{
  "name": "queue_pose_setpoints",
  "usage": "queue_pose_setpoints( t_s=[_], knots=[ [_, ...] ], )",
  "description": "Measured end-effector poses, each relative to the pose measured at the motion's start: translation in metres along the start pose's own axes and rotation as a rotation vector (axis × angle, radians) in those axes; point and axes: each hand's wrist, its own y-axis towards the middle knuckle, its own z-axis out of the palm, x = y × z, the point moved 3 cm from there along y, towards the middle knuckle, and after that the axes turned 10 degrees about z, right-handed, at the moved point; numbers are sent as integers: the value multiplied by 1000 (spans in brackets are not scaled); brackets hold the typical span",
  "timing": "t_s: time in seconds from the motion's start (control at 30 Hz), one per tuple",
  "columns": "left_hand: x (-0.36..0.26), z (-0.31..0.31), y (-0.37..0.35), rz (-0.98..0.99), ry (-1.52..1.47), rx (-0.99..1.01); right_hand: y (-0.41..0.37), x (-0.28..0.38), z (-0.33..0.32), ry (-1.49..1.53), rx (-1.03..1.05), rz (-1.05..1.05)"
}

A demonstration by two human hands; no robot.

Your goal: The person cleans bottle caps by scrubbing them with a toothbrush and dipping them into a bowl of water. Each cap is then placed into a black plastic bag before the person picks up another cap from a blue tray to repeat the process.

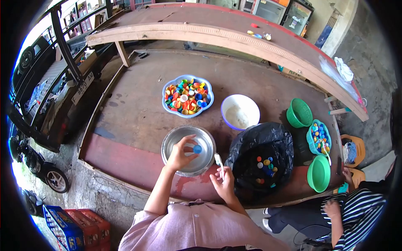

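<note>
A small blue bottle cap [197,149] is pinched between the thumb and fingers of my left hand [181,155], above the metal bowl [164,144]. My right hand [224,183] grips a white toothbrush [218,160], its bristle end pointing up near the bowl's right rim. Behind the metal bowl, a blue scalloped basket [167,108] is heaped with colourful bottle caps [184,98]. To the right of my right hand, a black plastic bag [243,144] lines a container and has several caps [266,165] inside.
A white bowl with a purple rim [239,109], a green basket [300,112], a teal basket of caps [318,136] and a green bowl [319,175] stand on the table [134,92]. A raised plank shelf [234,31] crosses behind. A person in a striped top [360,209] is at right.
</note>
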Motion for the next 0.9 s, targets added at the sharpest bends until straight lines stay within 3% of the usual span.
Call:
queue_pose_setpoints(
  t_s=[0.03,0.07,0.13,0.2,0.27,0.33,0.4,0.47,0.5,0.6,0.7,0.83,0.9],
  knots=[
    [12,0,-4,-36,207,131,-1,0,-2,-110,34,110],
    [18,3,-15,-57,204,131,0,-6,-3,-266,124,174],
    [18,3,-20,-166,-55,-89,3,-11,-4,-356,219,344],
    [15,5,-27,-168,-67,-98,5,-10,-5,-261,119,203],
    [16,3,-33,-190,-108,-172,8,-4,-4,-257,156,193],
    [22,5,-39,-189,-149,-207,10,20,1,-220,118,-160],
    [23,5,-41,-180,-190,-240,8,29,5,-330,255,-225],
    [19,5,-45,-132,-289,-250,17,15,5,-346,142,-202],
    [19,6,-47,-134,-290,-258,26,6,2,-509,159,-95],
    [20,4,-49,-170,-324,-282,32,10,-2,-364,60,-215],
    [14,4,-48,-148,-260,-250,21,42,1,-529,330,-261],
    [11,7,-51,-143,-267,-226,39,15,0,-528,159,-184],
    [11,8,-50,-144,-225,-213,29,26,2,-466,208,-246]
  ],
)
